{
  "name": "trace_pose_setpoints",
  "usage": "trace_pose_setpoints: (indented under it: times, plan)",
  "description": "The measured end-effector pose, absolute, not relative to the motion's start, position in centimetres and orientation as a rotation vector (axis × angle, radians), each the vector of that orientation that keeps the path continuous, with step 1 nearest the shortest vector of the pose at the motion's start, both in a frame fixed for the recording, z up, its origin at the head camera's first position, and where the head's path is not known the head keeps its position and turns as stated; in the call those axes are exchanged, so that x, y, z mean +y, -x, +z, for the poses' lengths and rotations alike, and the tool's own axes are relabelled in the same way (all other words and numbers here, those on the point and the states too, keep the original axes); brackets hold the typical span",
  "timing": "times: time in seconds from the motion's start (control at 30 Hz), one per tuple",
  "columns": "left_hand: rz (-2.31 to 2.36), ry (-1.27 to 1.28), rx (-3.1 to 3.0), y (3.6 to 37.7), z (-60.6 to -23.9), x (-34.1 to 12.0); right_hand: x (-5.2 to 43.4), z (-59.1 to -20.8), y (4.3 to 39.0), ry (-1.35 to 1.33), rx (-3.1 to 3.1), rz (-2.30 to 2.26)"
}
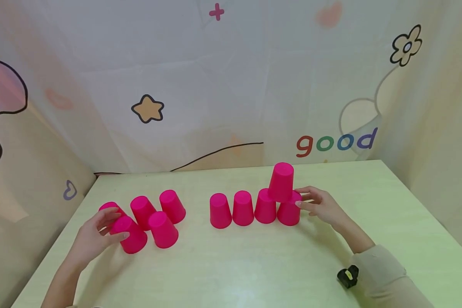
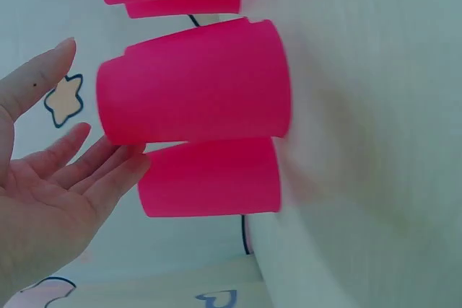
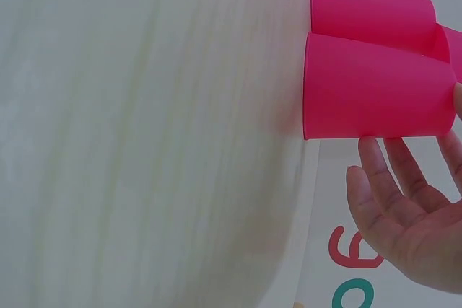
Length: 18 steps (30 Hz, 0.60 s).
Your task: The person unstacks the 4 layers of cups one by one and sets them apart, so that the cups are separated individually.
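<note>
Upside-down pink plastic cups stand in two groups on the table. On the left, my left hand [image 1: 92, 239] is at the front-left cup [image 1: 132, 239], thumb on the near side and fingers behind its top. The left wrist view shows the thumb well apart from that cup [image 2: 202, 84] and the fingertips close under its edge. On the right, cups stand in a row, with one cup [image 1: 282, 182] resting across the two rightmost. My right hand [image 1: 323, 207] touches the row's end cup [image 1: 289, 214] with its fingertips; in the right wrist view the fingers [image 3: 379, 174] are loosely extended along its side.
A small black object [image 1: 348, 276] lies by the right sleeve [image 1: 381, 269]. A printed cloth [image 1: 231, 85] hangs behind the pale wooden table [image 1: 231, 273]. Several other cups [image 1: 163, 231] sit close together beside my left hand, and a gap separates the two groups.
</note>
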<state>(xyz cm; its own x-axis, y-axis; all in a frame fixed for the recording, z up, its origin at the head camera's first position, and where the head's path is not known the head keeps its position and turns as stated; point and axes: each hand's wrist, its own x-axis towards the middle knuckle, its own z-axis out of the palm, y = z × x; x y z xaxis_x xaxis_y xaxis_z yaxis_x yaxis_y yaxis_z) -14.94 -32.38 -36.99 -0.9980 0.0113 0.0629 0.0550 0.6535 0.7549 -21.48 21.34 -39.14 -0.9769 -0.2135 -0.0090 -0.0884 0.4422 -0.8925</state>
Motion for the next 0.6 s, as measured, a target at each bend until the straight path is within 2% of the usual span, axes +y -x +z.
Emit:
trace_pose_setpoints:
  times: [0.23, 0.47, 0.6]
  plan:
    - [-1.267, 0.072, -2.731, 14.9, -35.8, -31.0, 21.4, -39.2, 21.5, 0.283, 2.553, -1.584]
    - [-1.305, 0.120, -2.571, 16.5, -36.0, -30.1, 21.4, -39.0, 21.5, 0.268, 2.557, -1.582]
    - [-1.344, 0.210, -2.472, 19.7, -39.8, -31.7, 21.4, -39.1, 21.6, 0.265, 2.551, -1.588]
